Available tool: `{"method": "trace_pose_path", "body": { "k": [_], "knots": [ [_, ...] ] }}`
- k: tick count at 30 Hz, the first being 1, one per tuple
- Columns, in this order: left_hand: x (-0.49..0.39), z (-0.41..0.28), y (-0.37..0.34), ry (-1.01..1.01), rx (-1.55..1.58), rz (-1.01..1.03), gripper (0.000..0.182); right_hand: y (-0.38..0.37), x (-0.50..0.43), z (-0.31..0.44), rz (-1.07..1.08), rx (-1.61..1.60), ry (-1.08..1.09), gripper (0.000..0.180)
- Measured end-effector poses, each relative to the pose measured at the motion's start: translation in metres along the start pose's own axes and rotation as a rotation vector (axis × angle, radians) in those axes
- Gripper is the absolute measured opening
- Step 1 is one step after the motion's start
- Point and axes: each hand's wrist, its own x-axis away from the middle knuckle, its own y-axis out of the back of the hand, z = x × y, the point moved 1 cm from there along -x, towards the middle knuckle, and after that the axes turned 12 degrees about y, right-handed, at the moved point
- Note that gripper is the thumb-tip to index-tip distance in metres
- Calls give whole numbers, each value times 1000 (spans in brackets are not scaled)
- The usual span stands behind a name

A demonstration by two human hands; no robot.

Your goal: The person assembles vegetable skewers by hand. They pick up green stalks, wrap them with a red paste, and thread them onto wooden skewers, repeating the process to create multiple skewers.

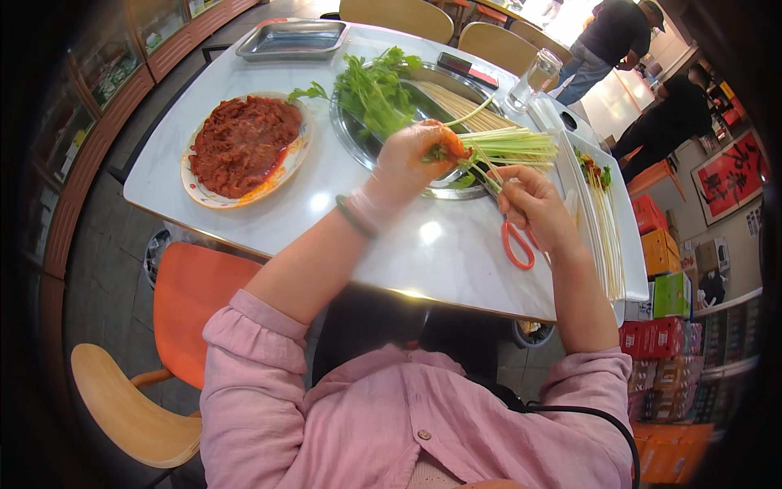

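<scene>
My left hand (418, 156), in a clear plastic glove smeared with red sauce, is closed on leafy herb and a piece of red marinated meat. Thumb and fingertips of my bare right hand (525, 195) pinch a thin wooden skewer close beside it. Beneath that hand lie red-handled scissors (518, 246). Behind the hands, a round steel tray (342, 131) bears leafy green herbs (379, 91), pale green stems (513, 145) and bamboo skewers (467, 107). On the left stands a patterned plate (204, 197) heaped with red marinated meat (244, 143).
White trays (635, 269) at the right hold filled skewers (602, 214). A rectangular steel tray (293, 41) and a glass jar (534, 79) stand toward the table's far side. An orange chair (189, 305) is at the near left; two people in dark shirts stand beyond the table.
</scene>
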Motion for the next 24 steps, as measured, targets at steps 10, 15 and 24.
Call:
{"method": "trace_pose_path", "body": {
  "k": [10,15,24],
  "knots": [
    [0,-3,1,-74,-93,7,15,8,5,3,109,54,-20,21],
    [1,-1,0,-20,-58,26,16,7,9,0,110,34,-22,21],
    [3,2,-2,108,56,19,17,-5,14,-5,97,152,48,21]
  ]
}}
